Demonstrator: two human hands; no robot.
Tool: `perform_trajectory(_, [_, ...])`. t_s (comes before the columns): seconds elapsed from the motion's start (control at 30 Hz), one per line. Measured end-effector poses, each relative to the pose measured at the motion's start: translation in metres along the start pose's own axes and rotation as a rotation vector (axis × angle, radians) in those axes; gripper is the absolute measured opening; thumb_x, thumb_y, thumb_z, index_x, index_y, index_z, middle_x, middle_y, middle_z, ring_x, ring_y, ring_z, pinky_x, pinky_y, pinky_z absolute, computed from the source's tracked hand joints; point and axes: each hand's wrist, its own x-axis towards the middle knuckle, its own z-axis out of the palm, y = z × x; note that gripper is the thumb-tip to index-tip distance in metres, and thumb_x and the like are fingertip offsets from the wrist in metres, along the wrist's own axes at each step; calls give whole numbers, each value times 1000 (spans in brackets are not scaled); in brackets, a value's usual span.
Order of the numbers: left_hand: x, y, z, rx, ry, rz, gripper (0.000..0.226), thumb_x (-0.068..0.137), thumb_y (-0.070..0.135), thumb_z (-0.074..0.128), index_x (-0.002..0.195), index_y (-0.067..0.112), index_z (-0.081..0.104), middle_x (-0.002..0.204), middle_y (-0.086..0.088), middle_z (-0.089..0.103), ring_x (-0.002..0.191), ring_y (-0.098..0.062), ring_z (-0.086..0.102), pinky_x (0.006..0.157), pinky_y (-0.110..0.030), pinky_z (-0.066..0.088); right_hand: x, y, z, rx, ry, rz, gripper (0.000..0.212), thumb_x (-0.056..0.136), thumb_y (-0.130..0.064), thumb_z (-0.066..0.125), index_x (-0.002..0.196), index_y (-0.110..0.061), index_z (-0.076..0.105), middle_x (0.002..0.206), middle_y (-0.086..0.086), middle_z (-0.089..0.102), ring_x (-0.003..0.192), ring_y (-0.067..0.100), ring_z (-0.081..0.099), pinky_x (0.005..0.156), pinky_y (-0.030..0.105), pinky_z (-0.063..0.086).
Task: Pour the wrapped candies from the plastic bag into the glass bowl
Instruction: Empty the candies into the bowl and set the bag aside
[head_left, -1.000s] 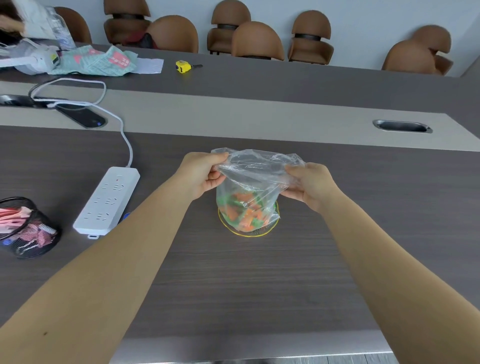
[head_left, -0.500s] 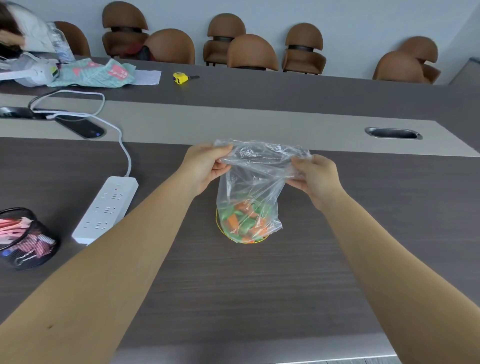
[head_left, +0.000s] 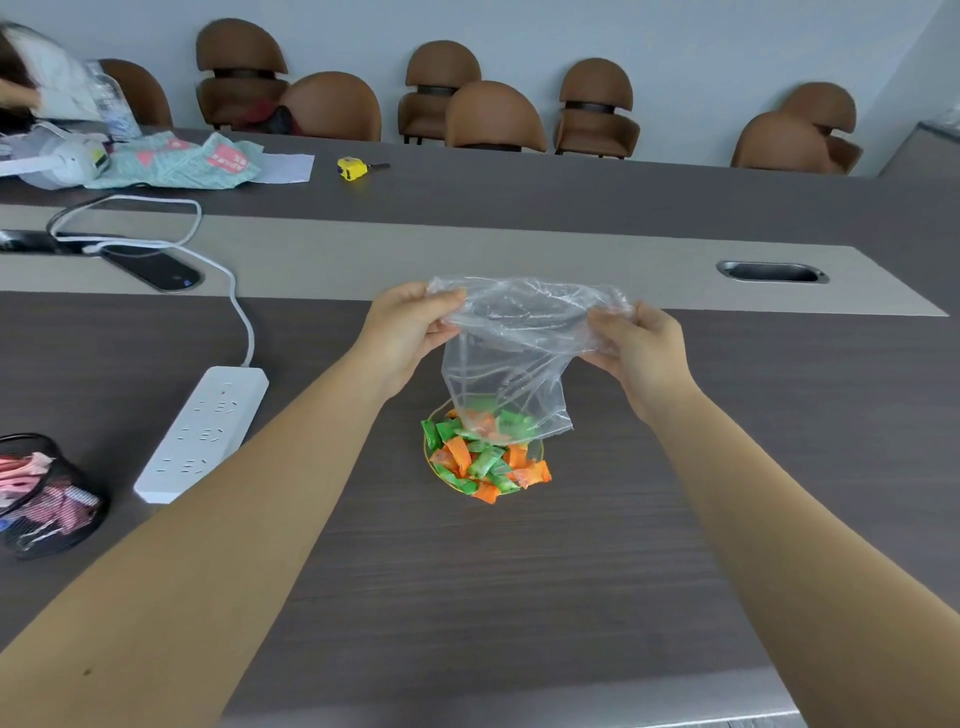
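Observation:
A clear plastic bag (head_left: 511, 358) hangs mouth-down over the middle of the table. My left hand (head_left: 410, 332) pinches its upper left edge and my right hand (head_left: 636, 345) pinches its upper right edge. Below it stands a small glass bowl (head_left: 427, 457) with a yellow rim, mostly hidden by a heap of green and orange wrapped candies (head_left: 480, 462). A few candies overhang the bowl's near and right side. Some candies still show through the bag's lower end, which touches the heap.
A white power strip (head_left: 202, 431) with its cord lies to the left. A black mesh pot (head_left: 49, 499) of pink items stands at the left edge. Farther back are a phone (head_left: 156, 270), a yellow tape measure (head_left: 353, 168), a printed bag (head_left: 182, 161) and brown chairs.
Both hands have lifted the bag upward. The candies that filled its bottom have dropped out and now lie heaped in the bowl.

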Motion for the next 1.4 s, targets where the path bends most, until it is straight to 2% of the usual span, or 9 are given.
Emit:
perform_trajectory(0.17, [-3,-16,39,125,-77,76,14,85,7,55,77,17,61,93,-6,63,99,-20,60,98,-30,45,-5,2,-44,-75,26,-36,11,82,-8,58,74,-11,52,88,11,53,86,23,52,84,37,46])
perform_trajectory(0.33, [-1,-52,91,341,-109,167,17,84,5,56,97,12,63,94,4,64,88,-10,59,74,-8,46,-3,16,-104,-257,81,-81,7,84,-10,57,84,-15,61,80,-2,58,79,14,54,74,22,45])
perform_trajectory(0.47, [2,-113,125,563,-163,141,35,83,12,59,118,11,58,122,-7,62,117,-21,55,100,-34,43,5,54,-152,-434,117,54,19,82,-4,54,97,-13,62,81,-3,61,78,18,57,74,28,49])
perform_trajectory(0.57, [0,-159,147,806,-240,78,45,82,20,61,126,15,54,121,-4,61,118,-23,55,90,-25,37,7,87,-184,-610,109,208,27,82,-4,52,106,-11,60,91,4,59,68,20,54,55,22,46])
perform_trajectory(0.73, [1,-201,176,1161,-440,-48,65,79,34,63,137,15,40,141,-8,48,142,-25,26,108,-33,25,10,124,-221,-727,-87,369,61,80,-12,63,135,-10,39,136,7,50,112,24,51,78,25,39])
perform_trajectory(0.87, [-3,-209,192,1345,-532,-60,77,79,40,61,144,16,26,152,-2,34,146,-28,11,116,-42,10,17,137,-233,-926,-124,336,72,79,-22,60,143,-12,26,147,8,37,127,30,42,81,29,38])
perform_trajectory(0.97, [-11,-200,193,1335,-500,-18,77,80,40,60,144,15,25,152,-5,32,146,-27,15,117,-40,17,12,131,-227,-1007,-73,149,64,81,-19,57,139,-12,32,145,8,37,132,29,34,98,40,41])
perform_trajectory(1.13, [-27,-172,144,1450,-278,60,68,87,38,51,145,13,25,158,-6,18,146,-21,13,115,-31,15,-3,117,-182,-1185,-172,-146,50,85,-15,49,134,-10,39,143,7,39,131,27,32,107,33,25])
perform_trajectory(1.4, [-41,-149,24,1552,-74,-64,85,79,50,56,145,14,18,158,-8,13,146,-26,10,117,-39,14,-22,147,-78,-1298,-497,-96,49,89,-32,46,135,-16,41,139,5,45,130,24,37,106,33,27])
